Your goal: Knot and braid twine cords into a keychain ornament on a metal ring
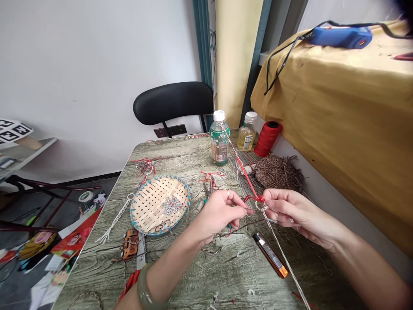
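My left hand [219,212] and my right hand [287,210] meet above the wooden table [180,275]. Both pinch a red cord [254,198] at a small metal ring between their fingertips. A braided red and white cord [237,160] runs taut from the ring up to the cap of a green-labelled bottle [219,140]. A thin pale cord [284,258] trails from my right hand toward the near edge. A green bangle [145,292] sits on my left wrist.
A woven basket [151,204] holding small silver rings lies at the left. A lighter [270,255], scissors [140,258], a red thread spool [267,137], a second bottle [247,131], a brown twine bundle [278,172] and cord scraps surround the hands. A black chair [172,101] stands behind.
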Demonstrator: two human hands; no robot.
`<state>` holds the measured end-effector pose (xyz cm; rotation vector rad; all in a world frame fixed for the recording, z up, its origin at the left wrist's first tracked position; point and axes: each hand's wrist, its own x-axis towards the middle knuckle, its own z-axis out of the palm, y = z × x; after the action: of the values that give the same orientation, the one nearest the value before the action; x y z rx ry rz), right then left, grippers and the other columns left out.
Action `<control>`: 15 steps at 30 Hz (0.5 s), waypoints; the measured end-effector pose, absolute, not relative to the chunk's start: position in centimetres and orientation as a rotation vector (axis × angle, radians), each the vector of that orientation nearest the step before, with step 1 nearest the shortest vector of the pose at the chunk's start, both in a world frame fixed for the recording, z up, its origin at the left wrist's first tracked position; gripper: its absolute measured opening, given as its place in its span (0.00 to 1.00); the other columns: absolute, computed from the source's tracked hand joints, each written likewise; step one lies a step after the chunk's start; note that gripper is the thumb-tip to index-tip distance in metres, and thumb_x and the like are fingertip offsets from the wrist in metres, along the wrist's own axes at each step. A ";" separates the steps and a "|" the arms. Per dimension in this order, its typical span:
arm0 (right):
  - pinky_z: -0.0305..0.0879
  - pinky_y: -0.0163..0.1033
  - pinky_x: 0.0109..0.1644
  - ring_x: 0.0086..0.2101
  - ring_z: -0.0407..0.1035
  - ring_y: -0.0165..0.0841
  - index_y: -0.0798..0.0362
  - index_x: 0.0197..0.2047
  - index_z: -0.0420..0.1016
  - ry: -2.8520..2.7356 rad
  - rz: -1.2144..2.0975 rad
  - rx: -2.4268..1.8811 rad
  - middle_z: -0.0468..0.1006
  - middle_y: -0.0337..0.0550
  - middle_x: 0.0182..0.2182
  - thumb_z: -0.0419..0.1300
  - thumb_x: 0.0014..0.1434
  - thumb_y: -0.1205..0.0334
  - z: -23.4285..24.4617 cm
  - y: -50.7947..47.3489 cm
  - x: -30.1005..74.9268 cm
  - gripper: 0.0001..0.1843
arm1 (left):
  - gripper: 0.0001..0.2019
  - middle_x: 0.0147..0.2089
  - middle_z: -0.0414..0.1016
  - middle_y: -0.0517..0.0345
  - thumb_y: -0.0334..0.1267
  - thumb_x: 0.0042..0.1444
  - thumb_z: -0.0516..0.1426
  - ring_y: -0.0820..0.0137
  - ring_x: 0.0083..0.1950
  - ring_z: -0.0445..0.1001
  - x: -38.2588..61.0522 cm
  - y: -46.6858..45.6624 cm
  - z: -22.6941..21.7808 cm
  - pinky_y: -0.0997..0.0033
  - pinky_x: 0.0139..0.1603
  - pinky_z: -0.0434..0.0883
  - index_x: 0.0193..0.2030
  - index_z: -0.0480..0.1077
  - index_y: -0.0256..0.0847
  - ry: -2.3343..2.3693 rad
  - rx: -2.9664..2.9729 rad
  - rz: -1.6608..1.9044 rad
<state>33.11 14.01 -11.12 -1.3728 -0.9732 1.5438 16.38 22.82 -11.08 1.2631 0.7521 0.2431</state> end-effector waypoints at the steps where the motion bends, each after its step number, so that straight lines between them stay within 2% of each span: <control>1: 0.36 0.30 0.19 0.18 0.40 0.22 0.53 0.27 0.60 -0.981 1.554 -1.372 0.54 0.30 0.19 0.55 0.55 0.53 -11.1 14.0 33.2 0.14 | 0.02 0.26 0.71 0.59 0.29 0.43 0.55 0.83 0.17 0.60 16.2 22.9 -11.0 0.79 0.19 0.62 0.27 0.64 0.35 0.755 1.262 0.267; 5: 0.46 0.31 0.23 0.21 0.49 0.24 0.53 0.33 0.67 -1.200 1.424 -1.460 0.57 0.31 0.22 0.58 0.54 0.54 -10.0 14.0 34.3 0.10 | 0.04 0.25 0.71 0.60 0.28 0.44 0.55 0.83 0.17 0.59 14.9 23.5 -10.3 0.81 0.17 0.59 0.29 0.67 0.35 0.718 1.308 0.247; 8: 0.54 0.33 0.29 0.25 0.58 0.27 0.51 0.39 0.70 -1.505 1.187 -1.602 0.65 0.34 0.24 0.55 0.56 0.53 -8.8 13.7 35.5 0.12 | 0.06 0.22 0.68 0.64 0.32 0.46 0.55 0.81 0.18 0.59 13.4 24.1 -9.6 0.81 0.18 0.58 0.33 0.70 0.36 0.734 1.389 0.155; 12: 0.61 0.36 0.37 0.34 0.68 0.34 0.52 0.35 0.74 -1.738 0.963 -1.695 0.76 0.42 0.32 0.53 0.58 0.54 -8.3 12.7 36.9 0.13 | 0.09 0.19 0.65 0.65 0.40 0.49 0.56 0.80 0.19 0.59 10.8 24.6 -8.5 0.80 0.19 0.55 0.32 0.72 0.37 0.873 1.549 0.077; 15: 0.64 0.35 0.33 0.30 0.70 0.36 0.52 0.30 0.77 -1.593 0.724 -1.849 0.78 0.42 0.28 0.57 0.53 0.49 -8.9 11.6 37.4 0.16 | 0.10 0.18 0.65 0.65 0.42 0.49 0.56 0.79 0.20 0.58 8.8 24.7 -7.5 0.79 0.21 0.54 0.26 0.72 0.37 0.989 1.673 0.094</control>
<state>37.44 11.55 -8.86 -1.8488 -1.5927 0.7244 8.79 24.74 -7.52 1.6729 0.9886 0.0938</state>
